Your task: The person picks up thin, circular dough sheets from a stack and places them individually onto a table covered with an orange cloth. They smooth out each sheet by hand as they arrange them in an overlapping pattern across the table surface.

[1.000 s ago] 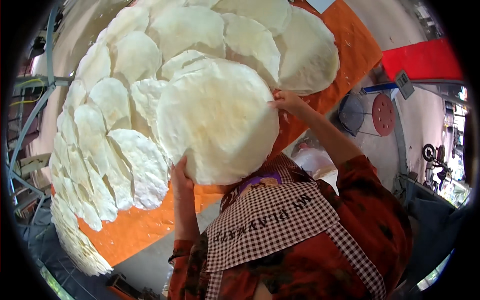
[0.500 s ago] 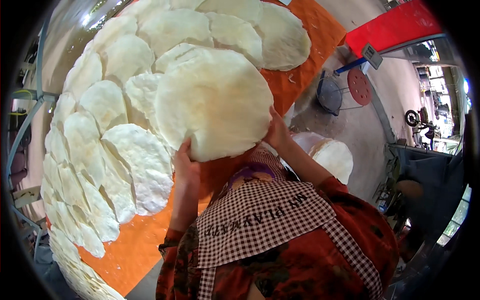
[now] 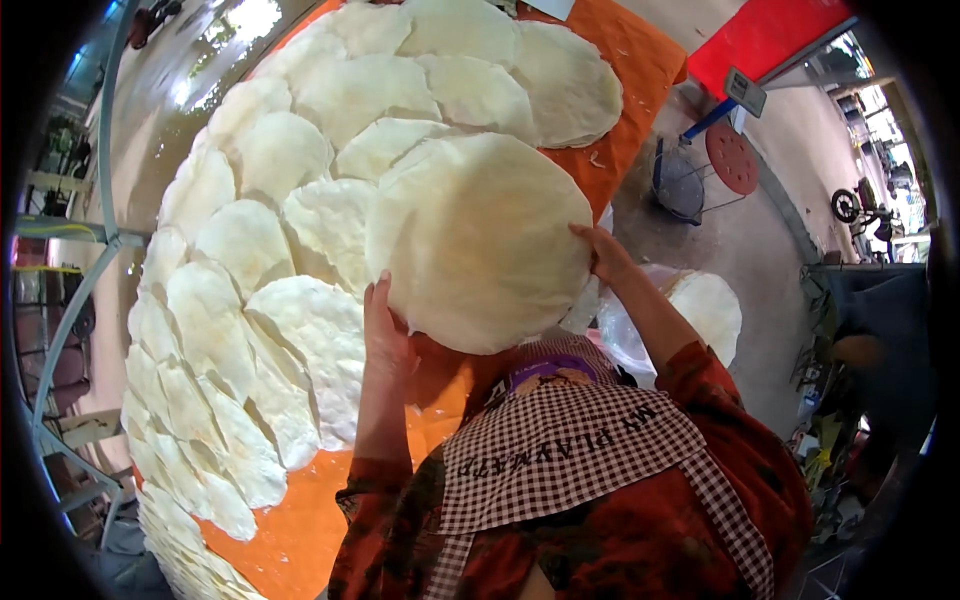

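A large, pale round flatbread point(image 3: 480, 235) lies between my two hands, above the overlapping rounds. Whether it is a single sheet or a stack I cannot tell. My left hand point(image 3: 388, 335) is at its lower left edge, fingers pointing up along the rim. My right hand point(image 3: 610, 258) grips the right edge, its fingertips on top and the rest of its fingers partly hidden. Many similar flatbreads point(image 3: 240, 240) overlap like scales to the left and beyond. They rest on an orange cloth point(image 3: 290, 530), which shows along the near edge and at the far right.
A pile of pale rounds point(image 3: 705, 315) in clear plastic stands below my right forearm. Farther right are a scale with a blue post point(image 3: 708, 118), a red perforated disc point(image 3: 732, 158) and a dark basin point(image 3: 678, 185). A metal frame point(image 3: 108, 225) runs along the left.
The view has shifted, so the scene sits farther right and lower. My left thumb no longer lies over the flatbread's face; those fingers now run along its rim. My right fingertips are higher on its edge.
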Tool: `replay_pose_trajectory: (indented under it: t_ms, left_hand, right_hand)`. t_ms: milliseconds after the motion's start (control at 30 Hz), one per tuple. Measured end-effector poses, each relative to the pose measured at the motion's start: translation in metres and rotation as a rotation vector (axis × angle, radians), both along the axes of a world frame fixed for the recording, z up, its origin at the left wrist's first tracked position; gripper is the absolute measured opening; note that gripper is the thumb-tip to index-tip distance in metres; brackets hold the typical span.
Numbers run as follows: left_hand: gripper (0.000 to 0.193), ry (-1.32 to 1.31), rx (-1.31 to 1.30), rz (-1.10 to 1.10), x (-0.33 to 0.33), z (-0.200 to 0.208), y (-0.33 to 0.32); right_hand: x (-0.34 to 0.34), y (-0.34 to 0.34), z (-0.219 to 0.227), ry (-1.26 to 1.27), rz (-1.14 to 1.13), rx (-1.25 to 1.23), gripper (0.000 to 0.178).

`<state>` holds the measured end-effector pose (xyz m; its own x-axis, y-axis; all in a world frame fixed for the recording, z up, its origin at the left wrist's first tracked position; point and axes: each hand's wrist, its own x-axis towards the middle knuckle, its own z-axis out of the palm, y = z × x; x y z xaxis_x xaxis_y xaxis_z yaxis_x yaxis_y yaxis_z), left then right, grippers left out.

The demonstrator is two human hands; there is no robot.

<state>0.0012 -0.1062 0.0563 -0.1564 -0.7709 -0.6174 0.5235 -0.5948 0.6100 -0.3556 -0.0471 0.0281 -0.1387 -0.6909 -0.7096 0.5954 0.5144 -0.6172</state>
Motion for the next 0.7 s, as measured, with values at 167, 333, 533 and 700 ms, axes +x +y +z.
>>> replay_pose_trajectory:
  t_ms: [167,333,533,700]
  left_hand:
    - [0.047,0.094,-0.004,-0.263,0.021,-0.022,-0.048]
    - [0.039,-0.291,-0.179,-0.424,0.015,-0.059,-0.053]
    - [0.048,-0.159,-0.082,-0.434,0.007,-0.004,-0.037]
    - [0.055,-0.319,-0.013,-0.531,0.017,0.008,-0.052]
  right_hand:
    - [-0.002,-0.016,-0.014,-0.076,-0.061,-0.023,0.05]
    - [-0.005,-0.02,-0.03,-0.024,-0.132,-0.111,0.039]
    - [-0.022,0.025,0.031,-0.314,0.05,-0.255,0.061]
    - [-0.03,0.034,0.015,-0.28,0.035,-0.467,0.07]
